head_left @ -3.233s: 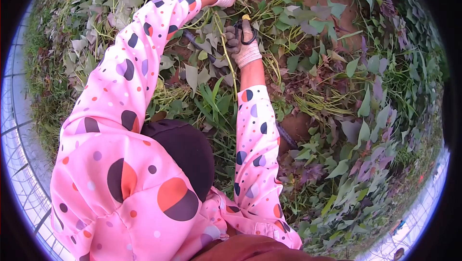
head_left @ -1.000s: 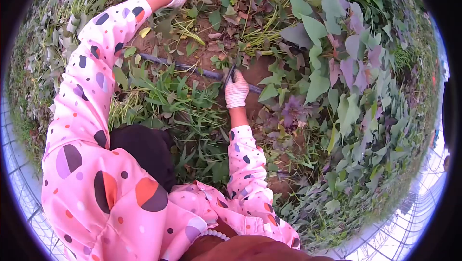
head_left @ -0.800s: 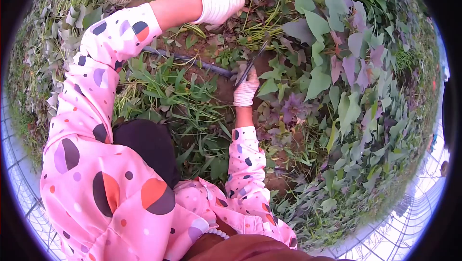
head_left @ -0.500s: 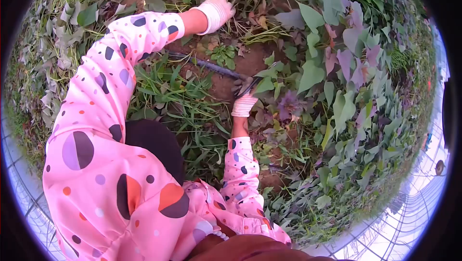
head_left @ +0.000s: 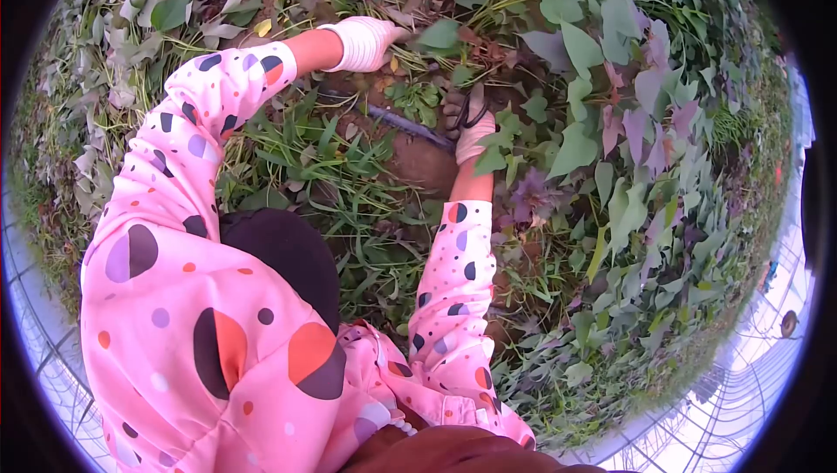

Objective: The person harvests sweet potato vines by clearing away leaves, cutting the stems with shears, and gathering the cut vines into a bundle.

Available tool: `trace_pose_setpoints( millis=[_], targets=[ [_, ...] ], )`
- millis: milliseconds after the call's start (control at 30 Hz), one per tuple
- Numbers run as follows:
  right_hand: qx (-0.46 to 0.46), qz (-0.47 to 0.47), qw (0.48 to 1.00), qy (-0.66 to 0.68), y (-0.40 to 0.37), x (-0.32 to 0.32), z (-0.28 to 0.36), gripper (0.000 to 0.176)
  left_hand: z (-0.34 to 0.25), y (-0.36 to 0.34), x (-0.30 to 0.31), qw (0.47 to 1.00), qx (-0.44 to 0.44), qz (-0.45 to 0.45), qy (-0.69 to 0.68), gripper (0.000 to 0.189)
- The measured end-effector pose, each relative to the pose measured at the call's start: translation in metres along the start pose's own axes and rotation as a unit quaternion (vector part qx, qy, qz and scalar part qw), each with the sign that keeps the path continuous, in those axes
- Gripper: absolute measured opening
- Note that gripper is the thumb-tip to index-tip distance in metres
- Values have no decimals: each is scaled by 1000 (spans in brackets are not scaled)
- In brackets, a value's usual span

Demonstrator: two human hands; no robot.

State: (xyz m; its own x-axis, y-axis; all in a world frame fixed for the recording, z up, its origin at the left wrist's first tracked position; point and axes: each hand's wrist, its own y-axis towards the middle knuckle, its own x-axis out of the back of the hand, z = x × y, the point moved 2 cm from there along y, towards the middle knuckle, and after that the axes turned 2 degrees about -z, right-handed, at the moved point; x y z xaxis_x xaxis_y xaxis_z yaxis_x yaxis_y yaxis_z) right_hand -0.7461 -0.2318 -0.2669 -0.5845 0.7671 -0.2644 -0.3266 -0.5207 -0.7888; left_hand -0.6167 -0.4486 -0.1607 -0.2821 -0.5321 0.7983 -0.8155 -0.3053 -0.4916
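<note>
While my left hand reaches forward, fingers curled into the loose stems and leaves at the far side of the bed (whether it grips a stem I cannot tell), my right hand is closed around the black handles of the scissors. It holds them just beyond the dark hose, at the edge of the vines. Progress, as I judge it: a patch of bare soil lies open beside the hose, with grass on its near side, so some trimming appears done. The dense leafy mass to the right looks uncut and makes up most of what is left. Compared with half a second ago, the right hand has moved forward across the hose, from the soil's edge into the leaves; the left hand has barely shifted.
</note>
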Motion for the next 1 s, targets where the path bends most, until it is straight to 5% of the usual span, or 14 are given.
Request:
trace_pose_setpoints(
  millis=[167, 200, 267, 367, 467, 500, 600, 700, 800, 833, 867, 900, 1000],
  targets=[
    [-23, 18, 1000, 1, -13, 7, -9, 63, -4, 3, 29, 951, -13, -134, -279, 29],
    [0, -5, 1000, -3, -15, 5, -10, 63, -15, 3, 39, 943, 46, -88, -316, 31],
    [-7, -24, 999, -23, -11, 2, -15, 61, -27, 23, 28, 864, -29, -83, -497, 32],
    [121, -61, 990, -22, -14, -4, -26, 60, -39, 72, 1, 951, -157, -116, -238, 38],
    [188, -102, 974, -73, -42, -19, -33, 59, -40, 100, -18, 992, 17, -90, 82, 53],
    [188, -75, 977, -74, -61, -29, -29, 53, -41, 101, -17, 988, 20, -138, 67, 58],
    [226, -19, 973, 49, -83, -50, -42, 32, -51, 104, -20, 996, 11, -89, 13, 56],
    [295, -13, 955, 12, -106, -61, -47, 24, -47, 105, -37, 981, -94, -130, 112, 50],
    [327, -23, 945, -11, -125, -70, -32, 19, -41, 78, -74, 928, -289, -197, 131, 53],
    [344, -57, 933, -91, -127, -68, -25, 17, -43, 57, -67, 938, -285, -112, 165, 46],
    [357, -90, 914, -170, -126, -64, -19, 15, -34, 65, -87, 923, -288, -131, 217, 32],
    [291, -77, 942, -149, -115, -59, -19, 12, -33, 58, -87, 922, -287, -139, 219, 35],
    [236, -133, 857, -437, -93, -57, 12, 29, -23, 37, -85, 912, -293, -166, 234, 44]
  ],
)
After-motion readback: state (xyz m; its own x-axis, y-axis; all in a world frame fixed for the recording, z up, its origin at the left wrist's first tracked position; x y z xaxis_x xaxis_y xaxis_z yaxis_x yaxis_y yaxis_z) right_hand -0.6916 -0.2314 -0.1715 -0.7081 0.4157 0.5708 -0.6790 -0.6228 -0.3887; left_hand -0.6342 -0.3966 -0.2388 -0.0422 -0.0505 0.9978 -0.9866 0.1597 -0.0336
